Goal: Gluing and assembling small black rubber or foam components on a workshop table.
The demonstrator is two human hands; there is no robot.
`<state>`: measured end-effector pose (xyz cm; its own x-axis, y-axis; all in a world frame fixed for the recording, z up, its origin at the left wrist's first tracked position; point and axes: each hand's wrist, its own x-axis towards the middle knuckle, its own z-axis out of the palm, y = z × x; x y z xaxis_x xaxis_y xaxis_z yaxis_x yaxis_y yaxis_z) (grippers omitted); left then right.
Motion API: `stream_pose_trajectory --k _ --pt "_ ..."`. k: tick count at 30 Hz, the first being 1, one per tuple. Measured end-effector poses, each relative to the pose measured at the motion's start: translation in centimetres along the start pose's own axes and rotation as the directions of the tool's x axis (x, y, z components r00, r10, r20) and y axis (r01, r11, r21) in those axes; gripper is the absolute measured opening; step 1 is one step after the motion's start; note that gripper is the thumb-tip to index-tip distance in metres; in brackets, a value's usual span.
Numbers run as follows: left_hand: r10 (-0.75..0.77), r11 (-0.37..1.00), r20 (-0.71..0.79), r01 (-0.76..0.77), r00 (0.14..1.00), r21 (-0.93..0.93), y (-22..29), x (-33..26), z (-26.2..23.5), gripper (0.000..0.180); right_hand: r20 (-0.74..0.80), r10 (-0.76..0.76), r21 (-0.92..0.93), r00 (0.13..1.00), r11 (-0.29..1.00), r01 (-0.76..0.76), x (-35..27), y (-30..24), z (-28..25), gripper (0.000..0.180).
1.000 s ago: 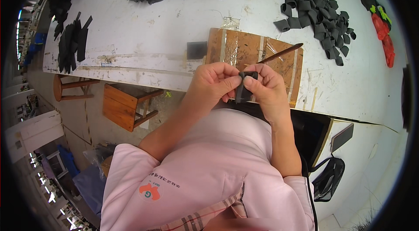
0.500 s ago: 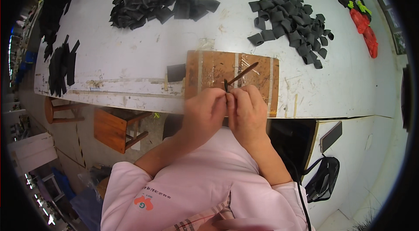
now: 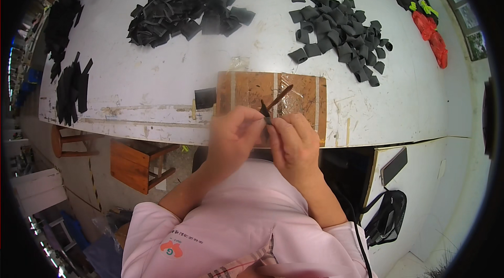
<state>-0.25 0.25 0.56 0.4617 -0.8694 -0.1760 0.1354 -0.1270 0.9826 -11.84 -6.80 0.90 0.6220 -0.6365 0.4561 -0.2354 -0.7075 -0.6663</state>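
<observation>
Since a second ago, both hands have been moved farther over one brown board [image 3: 239,91], and one brown stick [image 3: 282,94] has been shifted left against it. One small black piece [image 3: 264,110] is pinched over the board by the right grip [image 3: 296,141]; left grip [image 3: 231,133] blurred at the piece, closed or not cannot be told. One flat piece [image 3: 205,98] is seen left of the board. Two heaps [image 3: 181,5] [image 3: 344,31] are spread far on the desk [image 3: 152,78], two dark bundles [image 3: 60,21] [image 3: 72,89] left.
</observation>
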Motion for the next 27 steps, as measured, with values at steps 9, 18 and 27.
stream_pose_trajectory --k 9,18,27 --pt "-0.230 0.771 0.071 0.226 0.971 -0.595 1.2 1.0 0.7 0.016 -0.147 0.071 -0.062 0.987 0.995 -0.081 -0.1 2.0 1.1 0.014" --pt "0.305 0.952 -0.095 -0.299 0.948 0.066 -0.7 0.8 1.8 0.016 0.602 0.365 0.797 0.711 -0.322 -0.510 0.0 2.8 -0.4 0.011" --pt "0.043 0.103 0.569 0.563 0.821 -0.820 4.9 2.6 -0.1 0.023 0.409 0.315 0.807 0.856 0.314 -0.501 5.9 -1.0 -3.9 0.025"
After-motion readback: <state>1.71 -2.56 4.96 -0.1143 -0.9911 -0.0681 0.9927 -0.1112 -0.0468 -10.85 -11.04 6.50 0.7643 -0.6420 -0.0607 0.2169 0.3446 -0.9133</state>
